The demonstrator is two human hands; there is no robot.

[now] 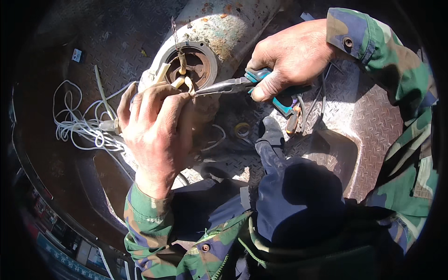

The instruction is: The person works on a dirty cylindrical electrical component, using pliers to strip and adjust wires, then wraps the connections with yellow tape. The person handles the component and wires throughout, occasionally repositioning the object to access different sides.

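Note:
My right hand (pixel 291 60) is closed round the teal and black handles of long-nose pliers (pixel 226 87). The jaws point left and their tip meets the end of a pale wire (pixel 189 84) beside my left fingertips. My left hand (pixel 156 123) has its fingers bent and pinched on that wire, though they partly cover it. The wire comes out of a round opening (pixel 199 66) with a rusty inside, in a worn, pale cylindrical housing (pixel 221 30). A second lead (pixel 182 63) stands up from the opening, its bare strands spread at the top.
A loose tangle of white cable (pixel 88 133) lies left of my left hand. A roll of tape (pixel 242 130) and a screwdriver with an orange and black handle (pixel 293 122) lie on the patterned metal floor (pixel 373 121). My shoe (pixel 270 133) is near them.

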